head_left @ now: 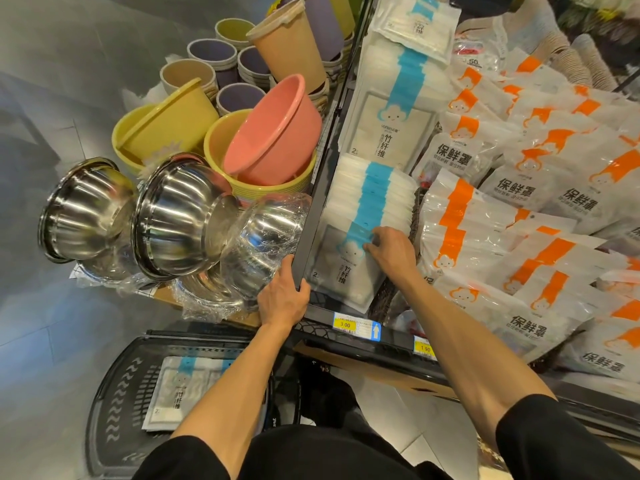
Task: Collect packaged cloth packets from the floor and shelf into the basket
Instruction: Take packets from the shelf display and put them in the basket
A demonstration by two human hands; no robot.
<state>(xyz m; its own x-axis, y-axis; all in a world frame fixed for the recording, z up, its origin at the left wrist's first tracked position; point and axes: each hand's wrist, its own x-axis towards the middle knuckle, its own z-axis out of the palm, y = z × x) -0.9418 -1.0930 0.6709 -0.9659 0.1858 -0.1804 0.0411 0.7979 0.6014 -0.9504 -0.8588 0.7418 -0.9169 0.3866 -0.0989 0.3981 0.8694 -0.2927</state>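
Basket (110, 396): one packet (173, 389); left grip (282, 301) clasps shelf edge (313, 216); right grip (391, 252) pinches shelf packet (341, 275).

Black shelf (313, 209) holding blue-striped cloth packets (349, 271), basket (114, 393) seemingly on grey floor (52, 323)

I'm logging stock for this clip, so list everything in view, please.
shelf cloth packets: two rows, white with blue stripe, shelf's left end
basket cloth packet: at least one, white-blue, inside basket
basket: one, black, floor lower left
orange-striped packets: many, white-orange, shelf right
steel bowls: several, silver, left of shelf
pink basin: one, nested in yellow basins
bins: several, purple and beige, behind basins
price tags: two, yellow, shelf edge
left hand: one, gripping black shelf post
right hand: one, fingers curled on front shelf packet
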